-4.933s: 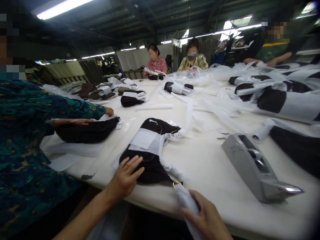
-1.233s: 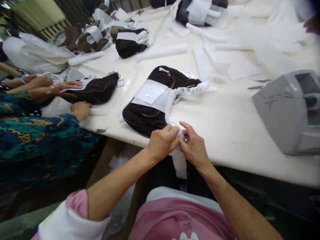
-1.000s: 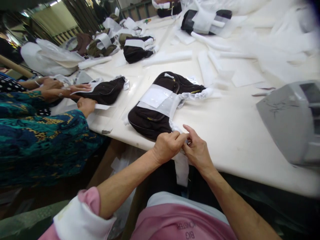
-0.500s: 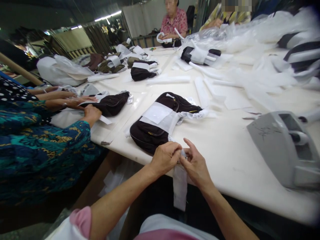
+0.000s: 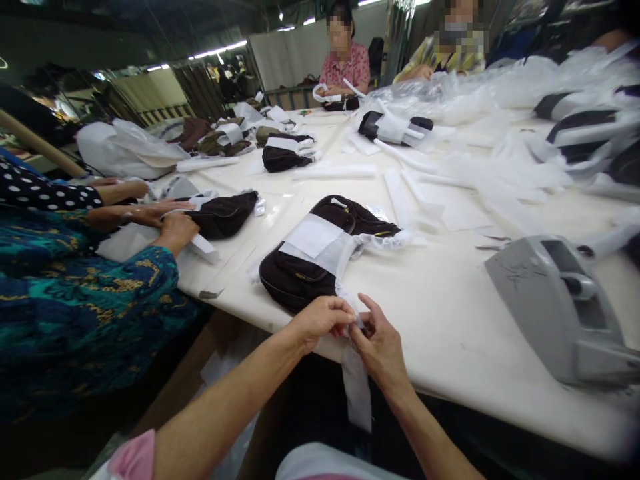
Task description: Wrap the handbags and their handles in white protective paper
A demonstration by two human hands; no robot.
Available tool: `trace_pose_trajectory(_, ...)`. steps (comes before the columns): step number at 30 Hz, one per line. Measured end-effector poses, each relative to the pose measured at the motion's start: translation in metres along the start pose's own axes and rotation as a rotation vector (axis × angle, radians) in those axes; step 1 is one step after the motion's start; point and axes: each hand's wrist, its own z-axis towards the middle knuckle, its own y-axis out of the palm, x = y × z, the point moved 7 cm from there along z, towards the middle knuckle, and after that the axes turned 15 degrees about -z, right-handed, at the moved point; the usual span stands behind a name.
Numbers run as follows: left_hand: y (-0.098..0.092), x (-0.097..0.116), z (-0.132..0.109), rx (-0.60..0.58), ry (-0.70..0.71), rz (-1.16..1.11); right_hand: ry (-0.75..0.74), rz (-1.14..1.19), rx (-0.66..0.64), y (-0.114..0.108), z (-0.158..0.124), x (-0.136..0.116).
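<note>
Both hands now meet at the table edge, over the near end of the strap [image 5: 344, 288]. About five seconds back they were apart: left flat on the bag, right gripping the wrapped strap past the edge. So work is on the wrap at that end, and the bag body is left alone.

Left hand [image 5: 323, 325]: thumb and fingers pinching the white wrap [image 5: 357, 393]. Right hand [image 5: 383, 347]: pinching the same wrap from the other side, index finger lifted clear. Wrap tail hangs below them, past the edge. Whether the end is fastened, can't tell; fingers cover it.

Bag [image 5: 300, 270] lies flat on the table [image 5: 440, 327], just beyond and left of the left hand, white sheet [image 5: 314, 235] across its middle.

Counts:
- 1 bag in work, 1 strap, 1 hanging tail.
- 1 grey dispenser [image 5: 527, 307], right of the right hand, well apart.
- 1 black bag [image 5: 225, 215] left of the hands, under co-workers' hands; 2 sleeves there, green [image 5: 100, 287] and polka-dot [image 5: 45, 190].
- 2 dark bags farther beyond the hands: small one [image 5: 283, 160], wrapped one [image 5: 370, 125].
- 2 people across, red shirt [image 5: 345, 67] and yellow shirt [image 5: 467, 63].
- Far-right pile: overlapped, no count.
</note>
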Motion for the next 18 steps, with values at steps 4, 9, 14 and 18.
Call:
trace_pose_trajectory(4, -0.006, 0.001, -0.005, 0.020, 0.005, 0.055, -0.085, -0.115, 0.016, 0.004, 0.001, -0.011)
trace_pose_trajectory(9, -0.008, 0.027, -0.011, 0.118, 0.216, 0.346, -0.240, -0.281, 0.112, 0.009, 0.002, -0.021)
trace_pose_trajectory(14, 0.001, 0.034, -0.010, 0.133, 0.415, 0.646, -0.292, -0.289, 0.134, 0.009, 0.001, -0.024)
trace_pose_trajectory(18, -0.004, 0.025, -0.004, 0.254, 0.374, 0.612, -0.275, -0.267, 0.183, 0.005, -0.002, -0.022)
